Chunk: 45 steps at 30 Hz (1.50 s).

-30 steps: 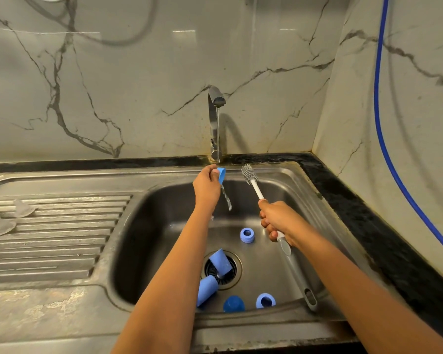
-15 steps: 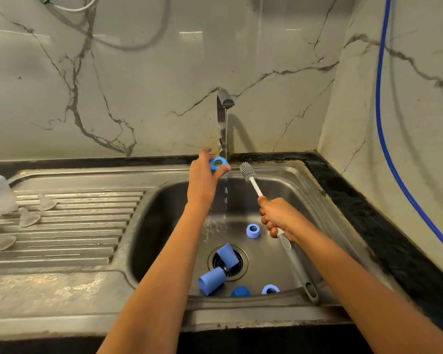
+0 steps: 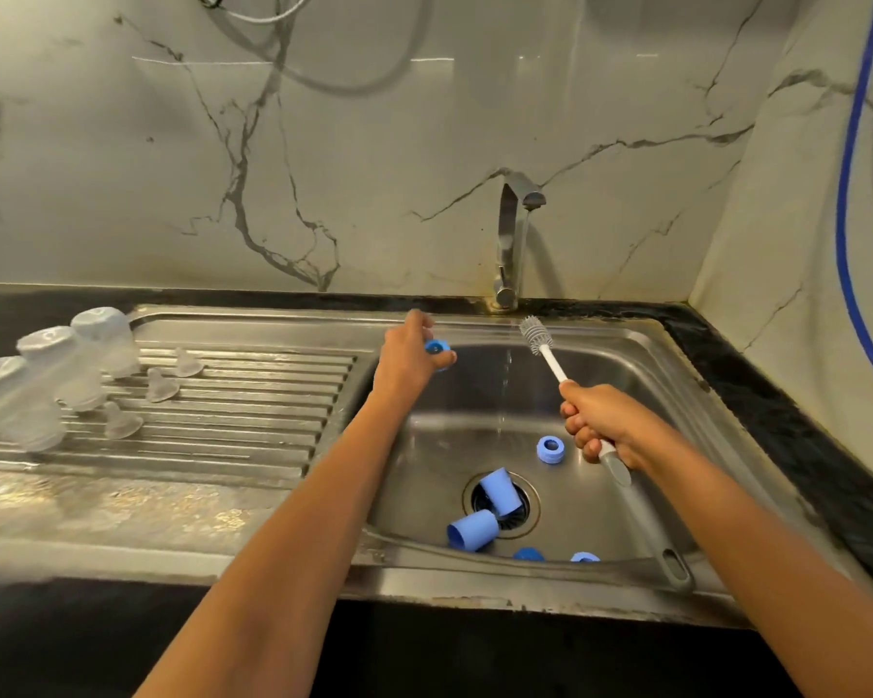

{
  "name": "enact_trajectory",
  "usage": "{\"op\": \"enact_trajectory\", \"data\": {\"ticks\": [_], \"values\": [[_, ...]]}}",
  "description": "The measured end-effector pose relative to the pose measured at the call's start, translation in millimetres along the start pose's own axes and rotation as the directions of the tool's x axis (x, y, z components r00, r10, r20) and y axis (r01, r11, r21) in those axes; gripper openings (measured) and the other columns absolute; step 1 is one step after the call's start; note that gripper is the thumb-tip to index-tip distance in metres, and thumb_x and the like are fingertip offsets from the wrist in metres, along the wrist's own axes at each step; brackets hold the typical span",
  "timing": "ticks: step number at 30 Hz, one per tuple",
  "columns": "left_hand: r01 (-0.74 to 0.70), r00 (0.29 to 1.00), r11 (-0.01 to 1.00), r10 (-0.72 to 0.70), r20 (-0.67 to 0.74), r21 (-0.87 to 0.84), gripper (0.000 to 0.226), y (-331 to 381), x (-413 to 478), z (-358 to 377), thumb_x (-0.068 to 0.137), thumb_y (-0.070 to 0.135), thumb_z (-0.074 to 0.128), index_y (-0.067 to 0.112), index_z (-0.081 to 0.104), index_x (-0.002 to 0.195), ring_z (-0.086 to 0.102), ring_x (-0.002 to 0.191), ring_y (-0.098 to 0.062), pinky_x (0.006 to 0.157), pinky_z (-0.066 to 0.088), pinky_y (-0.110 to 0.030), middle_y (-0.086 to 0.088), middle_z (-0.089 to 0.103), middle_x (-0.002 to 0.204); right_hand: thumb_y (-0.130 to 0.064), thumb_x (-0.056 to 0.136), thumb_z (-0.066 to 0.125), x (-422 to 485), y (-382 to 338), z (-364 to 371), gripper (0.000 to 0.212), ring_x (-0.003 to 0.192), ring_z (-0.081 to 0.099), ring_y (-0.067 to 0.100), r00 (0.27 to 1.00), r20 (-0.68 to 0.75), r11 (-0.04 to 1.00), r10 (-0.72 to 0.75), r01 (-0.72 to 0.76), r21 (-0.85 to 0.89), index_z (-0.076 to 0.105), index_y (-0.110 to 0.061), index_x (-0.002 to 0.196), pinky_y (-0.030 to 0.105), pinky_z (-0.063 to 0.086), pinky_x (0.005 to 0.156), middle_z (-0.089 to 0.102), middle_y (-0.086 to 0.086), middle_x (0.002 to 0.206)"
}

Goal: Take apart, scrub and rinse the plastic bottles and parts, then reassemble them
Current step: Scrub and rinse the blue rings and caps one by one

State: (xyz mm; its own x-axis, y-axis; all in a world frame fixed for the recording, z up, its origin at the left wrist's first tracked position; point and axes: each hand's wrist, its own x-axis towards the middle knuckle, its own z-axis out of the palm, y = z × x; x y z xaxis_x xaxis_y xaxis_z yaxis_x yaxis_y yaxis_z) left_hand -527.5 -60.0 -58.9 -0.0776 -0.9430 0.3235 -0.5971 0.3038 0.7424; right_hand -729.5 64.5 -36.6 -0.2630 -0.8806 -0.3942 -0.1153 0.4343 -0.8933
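Now, left hand (image 3: pixel 404 360) pinching blue ring (image 3: pixel 437 348), right hand (image 3: pixel 601 420) gripping brush (image 3: pixel 550 362) (tap (image 3: pixel 510 244) running)

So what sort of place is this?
Probably a home kitchen: a stainless steel sink with a ribbed draining board, a running tap at the back, and marble-look wall panels.

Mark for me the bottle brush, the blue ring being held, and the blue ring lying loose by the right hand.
bottle brush (image 3: pixel 531 331): head view, on its bristle head.
held blue ring (image 3: pixel 437 348): head view, on its exposed top face.
loose blue ring (image 3: pixel 550 458): head view, on its front wall.
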Motion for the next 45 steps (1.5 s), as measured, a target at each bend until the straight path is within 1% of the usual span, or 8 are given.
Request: {"op": "enact_trajectory", "data": {"ticks": [5,9,14,22,27,35,41,45], "values": [[0.009,0.995,1.000,-0.006,-0.104,0.022,0.049,-20,3,-42,0.082,0.023,0.075,0.008,0.052,0.123,0.059,0.105,-0.022,0.090,0.051,-0.032,-0.011,0.058,0.118,-0.033,0.102,0.039,-4,-5,21,0.039,0.030,0.022,0.003,0.993,0.107,0.994,0.060,-0.068,0.082,0.041,-0.015,0.068,0.012,0.020,0.028,0.033,-0.005,0.045],[0.128,0.976,0.991,-0.118,-0.185,0.044,0.047,-49,5,-75,0.086,0.023,0.072,0.008,0.051,0.125,0.057,0.106,-0.023,0.090,0.048,-0.031,-0.012,0.053,0.122,-0.033,0.103,0.038,-6,-11,45,0.040,0.029,0.023,0.002,0.983,0.166,0.996,0.080,-0.087,0.035,0.041,-0.015,0.067,0.012,0.020,0.028,0.033,-0.007,0.042],[0.205,0.947,0.972,-0.167,-0.275,0.114,0.045,-93,9,-109,0.085,0.025,0.073,0.005,0.055,0.121,0.060,0.105,-0.025,0.087,0.048,-0.032,-0.015,0.060,0.120,-0.034,0.103,0.038,-4,-19,72,0.040,0.030,0.024,0.003,0.972,0.220,0.996,0.085,-0.086,-0.004,0.042,-0.015,0.067,0.012,0.021,0.029,0.034,-0.007,0.042],[0.294,0.932,0.920,-0.215,-0.293,0.259,0.040,-139,14,-149,0.090,0.024,0.066,0.006,0.053,0.123,0.057,0.109,-0.033,0.090,0.048,-0.043,-0.020,0.059,0.120,-0.035,0.103,0.039,6,-24,100,0.041,0.031,0.026,0.003,0.964,0.251,0.996,0.091,-0.084,-0.039,0.044,-0.015,0.067,0.014,0.024,0.028,0.036,-0.006,0.043],[0.322,0.931,0.900,-0.244,-0.272,0.295,0.039,-151,16,-157,0.092,0.018,0.064,0.003,0.051,0.125,0.056,0.110,-0.036,0.092,0.046,-0.042,-0.023,0.057,0.121,-0.035,0.103,0.039,11,-23,105,0.041,0.031,0.026,0.004,0.963,0.250,0.994,0.102,-0.091,-0.054,0.044,-0.015,0.067,0.014,0.024,0.028,0.036,-0.006,0.044],[0.220,0.955,0.918,-0.134,-0.266,0.330,0.042,-122,14,-135,0.091,0.020,0.066,0.001,0.051,0.125,0.051,0.117,-0.036,0.093,0.043,-0.041,-0.023,0.058,0.122,-0.034,0.103,0.039,10,-21,88,0.040,0.030,0.025,0.003,0.973,0.207,0.995,0.098,-0.099,-0.007,0.043,-0.015,0.068,0.013,0.023,0.028,0.035,-0.006,0.043],[0.129,0.986,0.974,-0.106,-0.129,0.187,0.039,-61,13,-75,0.094,0.027,0.061,0.010,0.050,0.127,0.049,0.120,-0.028,0.097,0.041,-0.035,-0.014,0.052,0.130,-0.031,0.103,0.037,6,-16,56,0.039,0.028,0.023,0.002,0.990,0.109,0.995,0.095,-0.098,0.028,0.041,-0.015,0.067,0.011,0.020,0.029,0.034,-0.006,0.041],[0.052,0.997,0.994,-0.046,-0.059,0.098,0.033,-27,9,-25,0.093,0.025,0.062,0.012,0.053,0.122,0.054,0.112,-0.022,0.089,0.042,-0.028,-0.010,0.056,0.124,-0.029,0.103,0.035,11,-7,24,0.040,0.026,0.020,0.002,0.990,0.050,0.987,0.130,-0.134,0.085,0.038,-0.015,0.066,0.010,0.018,0.028,0.032,-0.006,0.038]]}}
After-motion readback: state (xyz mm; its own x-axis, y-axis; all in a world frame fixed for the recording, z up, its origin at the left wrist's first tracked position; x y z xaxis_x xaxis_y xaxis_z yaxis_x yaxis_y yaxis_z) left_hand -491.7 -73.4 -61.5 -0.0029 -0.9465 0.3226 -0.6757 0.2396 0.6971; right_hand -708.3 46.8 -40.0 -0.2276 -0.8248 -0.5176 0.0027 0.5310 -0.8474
